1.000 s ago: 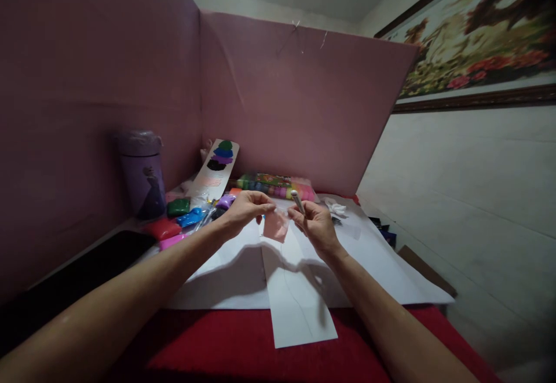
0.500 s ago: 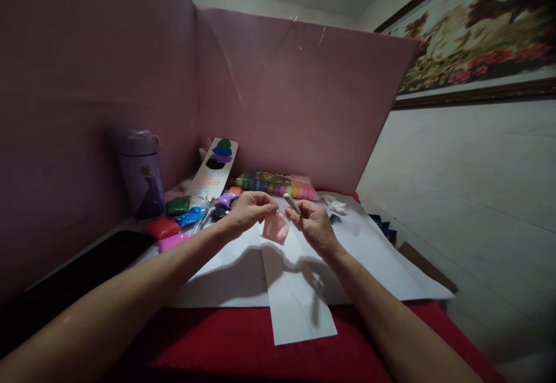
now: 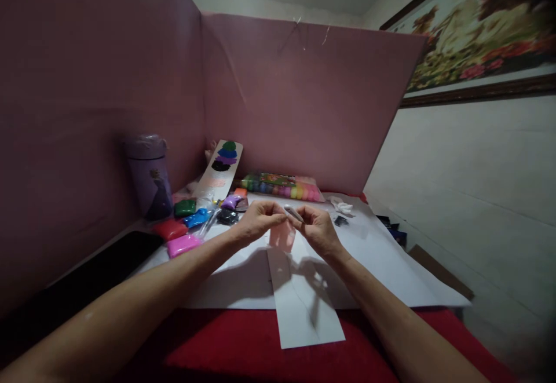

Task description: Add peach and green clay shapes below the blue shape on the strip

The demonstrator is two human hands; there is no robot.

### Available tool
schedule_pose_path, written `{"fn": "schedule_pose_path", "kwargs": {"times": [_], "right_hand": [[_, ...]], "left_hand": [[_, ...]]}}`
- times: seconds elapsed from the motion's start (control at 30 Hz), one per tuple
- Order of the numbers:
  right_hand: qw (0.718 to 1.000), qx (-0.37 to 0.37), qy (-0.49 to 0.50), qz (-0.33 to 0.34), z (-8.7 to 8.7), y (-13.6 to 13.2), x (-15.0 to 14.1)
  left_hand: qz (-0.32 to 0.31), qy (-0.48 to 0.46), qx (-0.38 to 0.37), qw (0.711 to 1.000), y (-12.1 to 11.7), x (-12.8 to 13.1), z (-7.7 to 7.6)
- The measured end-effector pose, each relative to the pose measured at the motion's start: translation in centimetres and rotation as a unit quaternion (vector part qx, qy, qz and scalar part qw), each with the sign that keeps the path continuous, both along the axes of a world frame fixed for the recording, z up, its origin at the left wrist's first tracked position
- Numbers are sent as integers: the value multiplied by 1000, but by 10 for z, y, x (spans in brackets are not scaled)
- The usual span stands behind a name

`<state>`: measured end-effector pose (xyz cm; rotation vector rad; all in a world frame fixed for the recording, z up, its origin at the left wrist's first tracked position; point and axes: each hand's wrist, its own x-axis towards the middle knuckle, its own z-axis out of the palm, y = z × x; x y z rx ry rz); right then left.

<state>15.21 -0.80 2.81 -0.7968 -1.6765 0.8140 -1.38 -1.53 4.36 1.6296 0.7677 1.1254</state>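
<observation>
My left hand [image 3: 256, 223] and my right hand [image 3: 317, 229] meet above white paper sheets [image 3: 304, 296] on a red table [image 3: 226, 348]. Between them hangs a small pink clay packet [image 3: 282, 235], pinched at its top by the fingers of both hands. My right hand also holds a thin white tool [image 3: 293, 213], which points up and left towards the left fingers. Both hands are closed in a pinch.
Coloured clay packets [image 3: 186, 226] lie at the left beside a purple cup [image 3: 150, 177]. A white strip with colour blobs [image 3: 221, 168] and a boxed clay set [image 3: 282, 187] stand against the pink divider [image 3: 304, 99]. A dark phone [image 3: 104, 261] lies at the left; dark scraps [image 3: 393, 232] sit at the right.
Both hands have drawn closer together and lower over the paper. The white tool has tipped from upright to nearly level. The pink packet stays pinched between them.
</observation>
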Motion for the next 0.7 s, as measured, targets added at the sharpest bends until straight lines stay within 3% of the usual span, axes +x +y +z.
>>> {"fn": "schedule_pose_path", "kwargs": {"times": [0.3, 0.7], "right_hand": [[999, -38, 19, -11, 3, 2, 5], [996, -82, 23, -8, -9, 12, 10]], "left_hand": [[47, -97, -14, 994, 8, 1, -10], [98, -69, -18, 993, 3, 5, -15]]}}
